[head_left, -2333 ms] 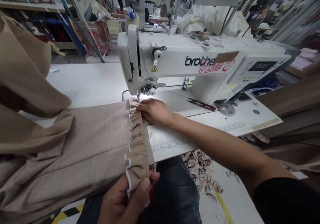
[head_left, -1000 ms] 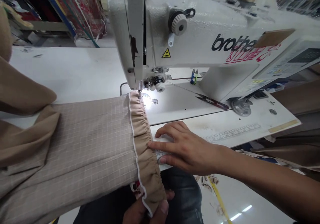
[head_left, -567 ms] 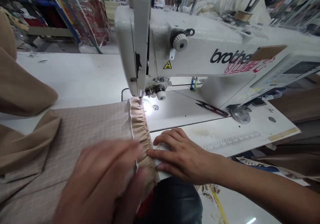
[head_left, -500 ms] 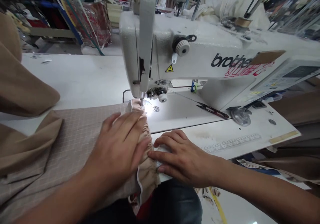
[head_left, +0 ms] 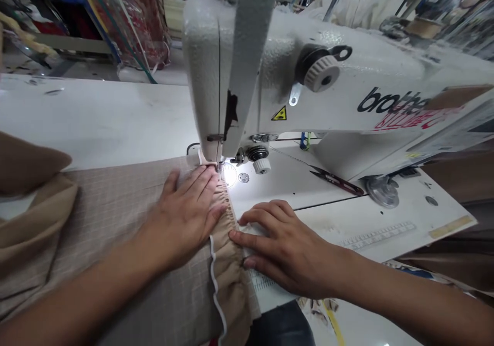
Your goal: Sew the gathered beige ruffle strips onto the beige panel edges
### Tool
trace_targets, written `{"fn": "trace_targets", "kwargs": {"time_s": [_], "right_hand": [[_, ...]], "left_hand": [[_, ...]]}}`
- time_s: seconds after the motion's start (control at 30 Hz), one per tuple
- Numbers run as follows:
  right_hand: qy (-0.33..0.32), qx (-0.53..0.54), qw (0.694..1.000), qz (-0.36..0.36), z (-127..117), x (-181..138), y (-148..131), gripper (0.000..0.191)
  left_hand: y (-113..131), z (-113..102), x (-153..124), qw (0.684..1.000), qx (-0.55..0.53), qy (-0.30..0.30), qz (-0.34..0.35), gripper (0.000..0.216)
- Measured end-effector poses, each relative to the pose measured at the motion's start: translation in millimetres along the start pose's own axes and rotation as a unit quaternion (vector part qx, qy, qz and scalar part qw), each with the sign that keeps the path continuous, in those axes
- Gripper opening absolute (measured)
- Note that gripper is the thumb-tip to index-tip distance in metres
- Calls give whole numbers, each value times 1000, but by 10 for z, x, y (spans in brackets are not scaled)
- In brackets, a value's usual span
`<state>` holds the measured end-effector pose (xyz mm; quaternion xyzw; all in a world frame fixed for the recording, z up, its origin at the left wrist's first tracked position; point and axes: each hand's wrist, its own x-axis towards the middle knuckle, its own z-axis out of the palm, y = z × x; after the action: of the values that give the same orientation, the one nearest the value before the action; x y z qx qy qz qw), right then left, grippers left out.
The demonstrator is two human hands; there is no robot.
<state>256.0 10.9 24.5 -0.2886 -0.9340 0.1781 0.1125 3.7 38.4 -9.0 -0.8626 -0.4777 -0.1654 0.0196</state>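
My left hand (head_left: pixel 185 212) lies flat with fingers out on the beige checked fabric (head_left: pixel 111 217), its fingertips close to the lit needle area of the sewing machine (head_left: pixel 208 78). A gathered tan ruffle (head_left: pixel 229 279) with a white edge runs along the fabric's right side, up to the presser foot (head_left: pixel 219 167). My right hand (head_left: pixel 281 243) rests at the ruffle's right edge, fingers spread and bent, thumb and index finger touching the gathers. Part of the ruffle is hidden under my left hand.
Dark thread snips (head_left: pixel 335 181) lie on the machine bed. A clear bobbin-like plastic piece (head_left: pixel 382 190) and a ruler marking (head_left: pixel 380 235) are to the right. Brown fabric (head_left: pixel 31 192) is bunched at left. A red plastic-wrapped bundle (head_left: pixel 142 32) stands behind the table.
The camera view has moved closer to the machine. My left hand is flatter and its fingertips are nearer the needle. The right hand keeps its place at the ruffle; more of the ruffle shows.
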Motion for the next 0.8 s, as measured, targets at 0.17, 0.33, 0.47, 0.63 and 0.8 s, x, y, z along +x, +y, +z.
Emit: {"fn": "trace_targets", "kwargs": {"time_s": [0.17, 0.33, 0.47, 0.63, 0.8], "right_hand": [[-6, -3, 1000, -2, -10, 51, 27, 37], [1, -12, 1000, 1, -21, 137, 99, 39], [14, -14, 1000, -5, 2, 160, 134, 38], [11, -10, 1000, -10, 13, 178, 105, 36], [14, -20, 1000, -8, 21, 199, 58, 36]], "left_hand": [[-88, -18, 98, 998, -3, -60, -12, 69], [-90, -100, 151, 994, 0, -102, -43, 73], [-173, -174, -98, 995, 11, -29, -95, 71], [-348, -251, -234, 997, 61, -8, -52, 63], [104, -256, -152, 996, 42, 70, 39, 43]]}}
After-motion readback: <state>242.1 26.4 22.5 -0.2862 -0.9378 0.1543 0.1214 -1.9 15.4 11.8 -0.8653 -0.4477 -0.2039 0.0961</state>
